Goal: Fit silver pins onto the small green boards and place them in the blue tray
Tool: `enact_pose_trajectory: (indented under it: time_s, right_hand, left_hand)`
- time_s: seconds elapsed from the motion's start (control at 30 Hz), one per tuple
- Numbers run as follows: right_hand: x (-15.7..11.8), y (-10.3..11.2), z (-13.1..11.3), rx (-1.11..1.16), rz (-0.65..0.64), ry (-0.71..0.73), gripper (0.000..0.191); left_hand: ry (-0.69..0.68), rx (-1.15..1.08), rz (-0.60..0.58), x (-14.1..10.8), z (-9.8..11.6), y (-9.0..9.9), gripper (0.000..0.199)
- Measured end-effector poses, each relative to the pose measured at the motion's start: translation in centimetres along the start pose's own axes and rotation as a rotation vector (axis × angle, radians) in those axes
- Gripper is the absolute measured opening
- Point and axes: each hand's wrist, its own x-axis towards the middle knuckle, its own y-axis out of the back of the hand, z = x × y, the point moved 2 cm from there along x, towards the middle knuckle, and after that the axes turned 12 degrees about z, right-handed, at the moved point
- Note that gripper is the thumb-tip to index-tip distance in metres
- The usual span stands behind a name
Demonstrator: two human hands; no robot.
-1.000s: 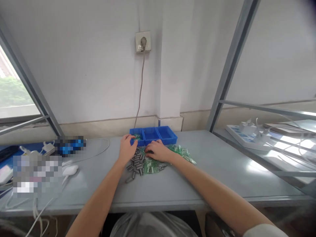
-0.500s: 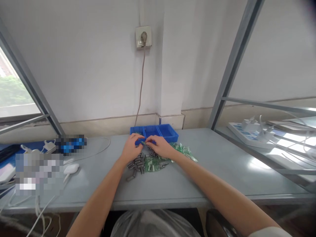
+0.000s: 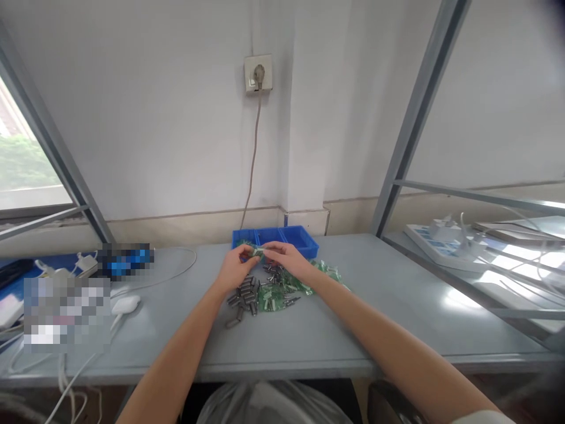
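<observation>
Both hands meet just in front of a blue compartment tray (image 3: 300,237). My left hand (image 3: 235,268) pinches a small green board (image 3: 258,252) with a pale part on it. The fingers of my right hand (image 3: 289,259) close on the same board from the other side. Green pieces lie in the tray's left compartment. Below the hands are a pile of dark metal cylinders (image 3: 247,294), green boards (image 3: 271,298) and thin metal parts (image 3: 291,301). More green boards (image 3: 329,270) spread to the right, partly behind my right wrist.
White cables and a white adapter (image 3: 126,304) lie at the left of the grey table (image 3: 282,347). A power strip (image 3: 441,244) rests beyond the right frame post (image 3: 415,129). A cord hangs from the wall socket (image 3: 258,75).
The small board between my fingers has turned and shows more of its pale part. My hands have shifted slightly, and the view has tilted up a little.
</observation>
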Motion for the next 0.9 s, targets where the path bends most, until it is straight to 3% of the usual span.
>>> enact_pose_trajectory:
  time_s: [0.3,0.73,0.9]
  right_hand:
    - [0.1,-0.4,-0.2,-0.077,-0.021,0.152,0.031]
    - [-0.2,-0.6,-0.4,-0.044,-0.001,0.177,0.035]
    - [0.6,-0.4,0.8,-0.013,0.015,0.107,0.031]
  left_hand:
    - [0.069,-0.215,-0.039,0.2,0.1,-0.2,0.021]
    - [0.022,-0.160,-0.065,-0.2,0.6,0.0,0.023]
    - [-0.028,-0.010,0.017,0.2,0.1,0.0,0.024]
